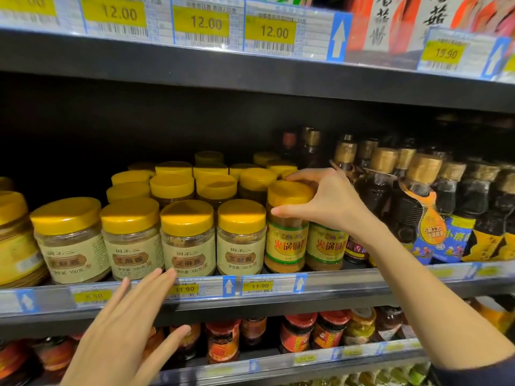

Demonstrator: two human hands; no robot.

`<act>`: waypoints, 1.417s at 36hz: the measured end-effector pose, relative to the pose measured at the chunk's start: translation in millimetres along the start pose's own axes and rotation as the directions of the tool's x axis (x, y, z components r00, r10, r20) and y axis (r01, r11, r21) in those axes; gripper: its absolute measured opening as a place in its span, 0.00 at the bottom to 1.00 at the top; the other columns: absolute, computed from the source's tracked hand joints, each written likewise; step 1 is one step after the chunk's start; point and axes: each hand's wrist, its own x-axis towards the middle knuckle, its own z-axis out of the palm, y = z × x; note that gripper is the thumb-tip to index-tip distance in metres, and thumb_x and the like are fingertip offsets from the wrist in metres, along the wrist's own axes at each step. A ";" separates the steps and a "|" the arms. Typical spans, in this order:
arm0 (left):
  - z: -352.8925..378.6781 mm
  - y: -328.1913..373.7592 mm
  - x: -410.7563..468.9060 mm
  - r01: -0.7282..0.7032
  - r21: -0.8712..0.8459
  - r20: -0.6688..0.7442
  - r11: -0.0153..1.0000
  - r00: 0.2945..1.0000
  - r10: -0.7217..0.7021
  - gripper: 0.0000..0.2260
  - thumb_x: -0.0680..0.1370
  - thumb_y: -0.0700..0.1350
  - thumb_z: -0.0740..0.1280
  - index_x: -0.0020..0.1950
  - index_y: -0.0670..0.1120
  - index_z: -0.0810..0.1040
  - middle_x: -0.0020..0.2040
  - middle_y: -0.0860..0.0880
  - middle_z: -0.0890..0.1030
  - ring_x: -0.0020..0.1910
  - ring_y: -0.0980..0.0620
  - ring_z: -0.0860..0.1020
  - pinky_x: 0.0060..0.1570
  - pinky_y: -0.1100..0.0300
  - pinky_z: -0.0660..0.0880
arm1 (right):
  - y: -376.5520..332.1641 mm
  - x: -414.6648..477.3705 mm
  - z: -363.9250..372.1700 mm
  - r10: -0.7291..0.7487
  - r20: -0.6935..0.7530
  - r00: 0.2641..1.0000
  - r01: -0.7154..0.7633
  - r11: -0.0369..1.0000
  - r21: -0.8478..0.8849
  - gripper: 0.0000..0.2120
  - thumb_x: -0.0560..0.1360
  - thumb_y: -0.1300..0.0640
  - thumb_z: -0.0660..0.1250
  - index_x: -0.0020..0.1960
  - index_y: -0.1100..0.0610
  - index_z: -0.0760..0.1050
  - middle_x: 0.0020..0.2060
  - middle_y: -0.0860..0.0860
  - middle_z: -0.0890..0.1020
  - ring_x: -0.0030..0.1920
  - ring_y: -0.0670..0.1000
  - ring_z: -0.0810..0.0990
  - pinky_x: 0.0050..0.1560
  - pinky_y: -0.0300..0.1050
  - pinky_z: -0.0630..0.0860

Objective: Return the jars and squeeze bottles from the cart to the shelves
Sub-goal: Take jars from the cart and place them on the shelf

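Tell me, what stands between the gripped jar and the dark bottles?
In the head view, one matching yellow-labelled jar, partly behind the right hand holding the gripped jar; the dark bottles stand just beyond.

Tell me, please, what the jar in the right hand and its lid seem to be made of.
The jar gripped by the right hand looks like clear plastic or glass: brown paste shows through above its glossy label. Its yellow lid looks like smooth plastic with a soft sheen.

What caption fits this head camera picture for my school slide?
The right hand grips a yellow-lidded jar on the middle shelf; the left hand hovers open below.
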 end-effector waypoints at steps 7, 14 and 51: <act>1.1 1.6 -2.0 -0.009 0.014 -0.024 1.000 1.000 0.010 0.34 0.76 0.67 0.49 0.69 0.44 0.69 0.66 0.52 0.69 0.66 0.55 0.65 0.72 0.65 0.43 | -0.1 1.2 0.7 0.009 0.056 0.998 -0.003 0.995 -0.098 0.37 0.59 0.30 0.68 0.63 0.46 0.73 0.58 0.48 0.79 0.58 0.51 0.77 0.57 0.55 0.77; 7.4 0.1 -3.7 -0.010 0.019 -0.025 1.000 1.000 0.010 0.34 0.76 0.66 0.50 0.70 0.42 0.69 0.67 0.51 0.69 0.68 0.56 0.64 0.73 0.63 0.45 | 1.1 2.3 -0.1 0.025 0.099 0.995 -0.010 0.989 -0.146 0.34 0.63 0.32 0.68 0.64 0.47 0.71 0.57 0.49 0.78 0.57 0.52 0.76 0.57 0.56 0.76; -40.0 -22.5 -44.9 -0.255 0.124 0.146 0.959 0.961 0.236 0.33 0.75 0.63 0.51 0.76 0.47 0.57 0.75 0.50 0.55 0.73 0.54 0.51 0.70 0.50 0.46 | -49.2 -83.5 -3.8 -0.023 0.061 0.998 0.047 0.905 -0.423 0.32 0.73 0.49 0.69 0.73 0.53 0.62 0.68 0.54 0.70 0.67 0.56 0.69 0.59 0.54 0.72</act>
